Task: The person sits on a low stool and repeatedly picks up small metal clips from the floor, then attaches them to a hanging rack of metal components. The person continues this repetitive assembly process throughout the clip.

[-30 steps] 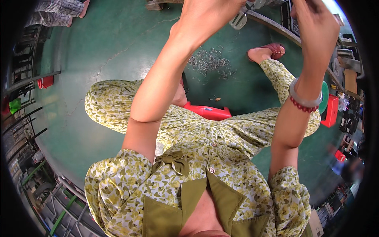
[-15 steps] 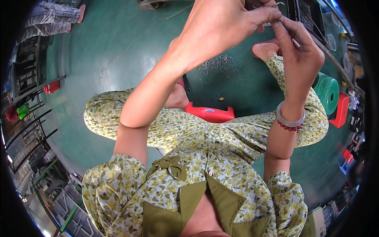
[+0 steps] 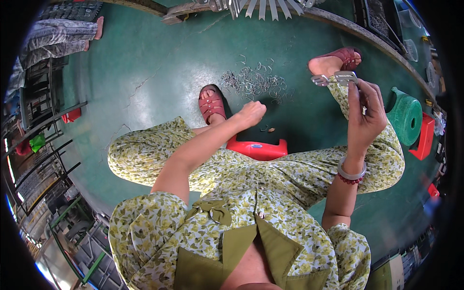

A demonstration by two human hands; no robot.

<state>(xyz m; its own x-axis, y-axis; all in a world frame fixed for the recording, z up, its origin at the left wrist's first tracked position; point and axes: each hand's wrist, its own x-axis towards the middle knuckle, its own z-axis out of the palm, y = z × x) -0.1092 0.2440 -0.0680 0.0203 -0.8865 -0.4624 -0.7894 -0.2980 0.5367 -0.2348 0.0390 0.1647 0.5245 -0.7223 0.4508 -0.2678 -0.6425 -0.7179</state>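
My right hand (image 3: 368, 108) is raised over my right knee. Thumb and fingers pinch a silver slotted metal piece (image 3: 345, 77), whose second, similar part juts out to the left of it. My left hand (image 3: 252, 113) is low between my knees with its fingers curled together. Whatever it may hold is hidden. Just beyond that hand, a loose heap of small bent wire hooks (image 3: 256, 81) is spread on the green floor. A single hook (image 3: 264, 128) and a small brownish bit (image 3: 271, 129) lie nearer to me.
Under me shows the edge of a red plastic stool (image 3: 258, 150). To the right stand a green stool (image 3: 408, 117) and a red plastic object (image 3: 423, 137). Metal strips (image 3: 273, 7) hang from a rail at the far side. Another person's legs (image 3: 60, 31) are at the far left.
My hands have parted. The left has dropped toward the wire hooks, while the right has come down slightly with the slotted metal piece now in plain sight. The view has tilted a little.
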